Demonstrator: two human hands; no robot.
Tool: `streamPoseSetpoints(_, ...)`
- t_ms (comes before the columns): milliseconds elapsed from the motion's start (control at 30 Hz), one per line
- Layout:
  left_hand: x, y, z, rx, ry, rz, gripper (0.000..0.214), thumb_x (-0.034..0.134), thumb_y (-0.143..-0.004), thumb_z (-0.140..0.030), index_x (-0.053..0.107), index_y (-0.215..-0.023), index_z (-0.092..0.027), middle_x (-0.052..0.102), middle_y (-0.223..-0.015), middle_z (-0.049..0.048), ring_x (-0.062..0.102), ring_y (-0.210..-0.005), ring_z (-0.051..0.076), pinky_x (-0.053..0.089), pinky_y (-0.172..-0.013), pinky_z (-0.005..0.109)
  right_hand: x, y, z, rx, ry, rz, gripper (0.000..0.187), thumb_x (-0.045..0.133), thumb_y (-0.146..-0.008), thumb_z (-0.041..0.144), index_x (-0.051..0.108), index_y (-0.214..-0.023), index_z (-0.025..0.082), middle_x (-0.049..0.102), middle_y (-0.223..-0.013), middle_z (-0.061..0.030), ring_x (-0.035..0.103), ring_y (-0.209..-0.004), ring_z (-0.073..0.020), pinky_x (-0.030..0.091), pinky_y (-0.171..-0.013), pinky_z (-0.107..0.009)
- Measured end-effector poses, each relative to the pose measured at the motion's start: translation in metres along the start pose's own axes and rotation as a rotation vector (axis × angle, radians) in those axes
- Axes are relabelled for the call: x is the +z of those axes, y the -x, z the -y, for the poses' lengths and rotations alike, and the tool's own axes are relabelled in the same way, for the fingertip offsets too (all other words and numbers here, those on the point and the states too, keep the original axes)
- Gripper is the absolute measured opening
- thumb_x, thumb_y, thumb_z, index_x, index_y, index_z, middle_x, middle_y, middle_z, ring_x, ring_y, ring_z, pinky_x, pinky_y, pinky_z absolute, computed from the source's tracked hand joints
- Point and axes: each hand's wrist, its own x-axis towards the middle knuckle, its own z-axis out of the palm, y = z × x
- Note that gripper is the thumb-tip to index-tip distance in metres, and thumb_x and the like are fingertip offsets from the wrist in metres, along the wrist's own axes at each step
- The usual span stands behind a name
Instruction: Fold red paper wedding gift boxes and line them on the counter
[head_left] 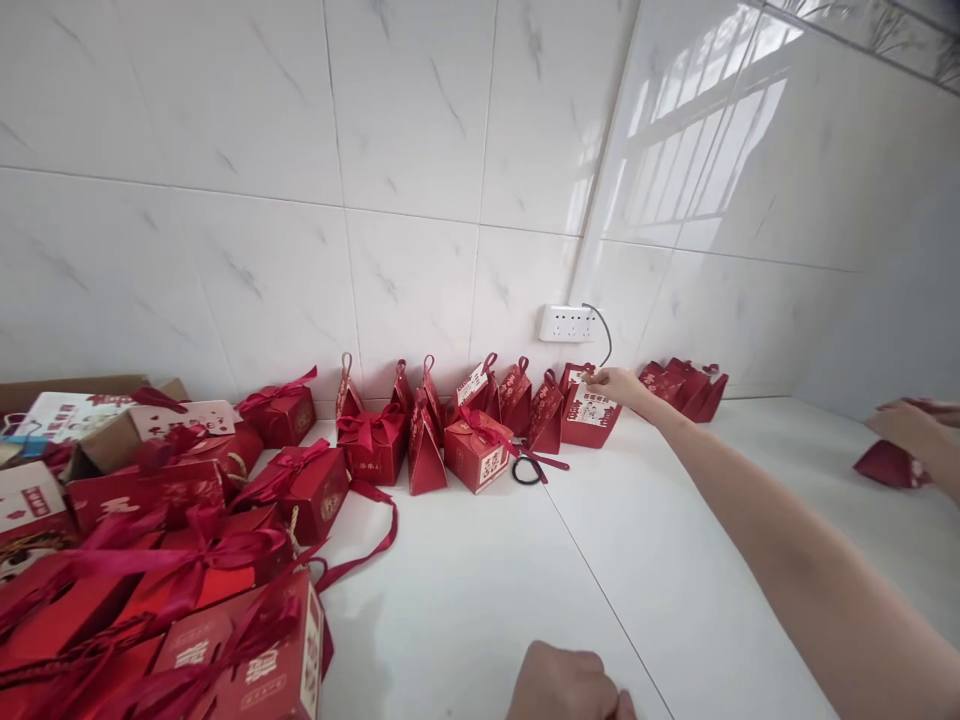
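Note:
My right hand (616, 384) reaches far across the white table (480, 600) to the back wall. Its fingers pinch the top of a red gift box with a white label (591, 415). That box stands at the right end of a row of small red gift bags and boxes (450, 425) with ribbons. At the bottom edge my left hand (566, 685) rests on the table as a closed fist, with nothing visible in it. It lies to the right of a stack of red ribbon-tied boxes (187, 590).
Another person's hand (911, 425) at the right edge rests on a flat red pouch (889, 465). More flat red pouches (686, 388) lie in the corner. A white power strip (568, 323) hangs on the tiled wall. A black hair tie (527, 470) lies near the row. Cardboard boxes (105, 420) sit at far left.

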Motion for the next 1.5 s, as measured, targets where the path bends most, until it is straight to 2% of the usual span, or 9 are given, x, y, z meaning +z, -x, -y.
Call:
streamPoseSetpoints(233, -0.020, -0.019, -0.013, -0.221, 0.150, 0.092, 0.034, 0.046, -0.071, -0.017, 0.023, -0.046, -0.017, 0.027, -0.040, -0.0046, 0.021, -0.037, 0.005, 0.013, -0.037, 0.021, -0.059, 0.071, 0.023, -0.040, -0.165, -0.086, 0.014, 0.063, -0.080, 0.027, 0.063, -0.076, 0.013, 0.067, -0.077, -0.0049, 0.061, -0.072, -0.0178, 0.043, -0.062, -0.027)
streamPoseSetpoints(367, -0.032, -0.029, -0.008, -0.414, 0.191, -0.067, 0.033, 0.038, -0.083, -0.023, 0.036, -0.051, -0.019, 0.034, -0.040, -0.0045, 0.034, -0.037, 0.008, 0.025, -0.039, 0.021, -0.077, 0.134, 0.060, -0.117, -0.308, -0.141, 0.018, 0.059, -0.079, 0.031, 0.065, -0.084, 0.014, 0.069, -0.084, -0.0056, 0.061, -0.072, -0.0171, 0.043, -0.061, -0.026)
streamPoseSetpoints(567, -0.116, -0.097, -0.030, -0.434, 0.178, -0.394, 0.018, 0.045, -0.083, -0.034, 0.050, -0.092, -0.019, 0.059, -0.093, 0.0060, 0.058, -0.087, 0.017, 0.047, -0.078, 0.027, -0.068, 0.234, 0.111, -0.344, -0.621, -0.061, 0.022, 0.059, -0.077, 0.037, 0.061, -0.080, 0.015, 0.068, -0.078, -0.0048, 0.063, -0.071, -0.0165, 0.047, -0.063, -0.027)
streamPoseSetpoints(700, -0.182, -0.136, -0.072, -0.358, 0.156, -0.078, 0.026, 0.055, -0.082, -0.036, 0.058, -0.101, -0.018, 0.062, -0.109, 0.0076, 0.058, -0.105, 0.020, 0.046, -0.092, 0.032, -0.061, 0.270, 0.143, -0.528, -0.838, 0.017, 0.023, 0.065, -0.074, 0.037, 0.059, -0.074, 0.015, 0.064, -0.070, -0.0026, 0.061, -0.069, -0.0159, 0.046, -0.064, -0.029)
streamPoseSetpoints(800, -0.206, -0.140, -0.094, -0.361, 0.045, 0.103, 0.031, 0.060, -0.082, -0.038, 0.060, -0.108, -0.021, 0.064, -0.111, 0.0055, 0.059, -0.107, 0.021, 0.047, -0.092, 0.033, -0.059, 0.283, 0.166, -0.671, -0.944, 0.072, 0.023, 0.065, -0.077, 0.037, 0.059, -0.074, 0.015, 0.062, -0.068, -0.0007, 0.058, -0.065, -0.0129, 0.045, -0.061, -0.026)
streamPoseSetpoints(1000, -0.222, -0.131, -0.110, -0.410, -0.123, 0.101, 0.021, 0.063, -0.080, -0.038, 0.067, -0.085, -0.019, 0.069, -0.084, 0.0024, 0.065, -0.077, 0.019, 0.051, -0.064, 0.027, -0.050, 0.295, 0.189, -0.729, -1.131, 0.074, 0.027, 0.064, -0.080, 0.034, 0.055, -0.064, 0.016, 0.058, -0.062, 0.0014, 0.054, -0.060, -0.0102, 0.040, -0.055, -0.024)
streamPoseSetpoints(1167, -0.221, -0.126, -0.120, -0.538, -0.093, 0.138, 0.022, 0.060, -0.081, -0.036, 0.068, -0.093, -0.019, 0.057, -0.056, -0.0032, 0.051, -0.043, 0.010, 0.031, -0.036, 0.018, -0.045, 0.302, 0.193, -0.704, -1.196, 0.021, 0.031, 0.066, -0.079, 0.033, 0.055, -0.055, 0.016, 0.057, -0.053, 0.0012, 0.053, -0.053, -0.0109, 0.039, -0.050, -0.024)
streamPoseSetpoints(1367, -0.210, -0.127, -0.130, -0.383, -0.113, 0.080, 0.020, 0.059, -0.083, -0.031, 0.071, -0.071, -0.020, 0.064, -0.064, -0.0013, 0.059, -0.057, 0.012, 0.045, -0.048, 0.021, -0.050, 0.309, 0.185, -0.693, -1.029, -0.292, 0.028, 0.068, -0.079, 0.032, 0.061, -0.055, 0.018, 0.054, -0.050, 0.0023, 0.047, -0.048, -0.0091, 0.034, -0.043, -0.022)
streamPoseSetpoints(1500, -0.207, -0.127, -0.134, -0.260, -0.246, -0.087, 0.017, 0.062, -0.081, -0.024, 0.070, -0.065, -0.021, 0.060, -0.059, -0.0034, 0.055, -0.053, 0.010, 0.046, -0.050, 0.019, -0.056, 0.311, 0.176, -0.745, -0.892, -0.178, 0.023, 0.061, -0.085, 0.034, 0.068, -0.069, 0.019, 0.065, -0.065, -0.0005, 0.056, -0.059, -0.0124, 0.040, -0.048, -0.022)
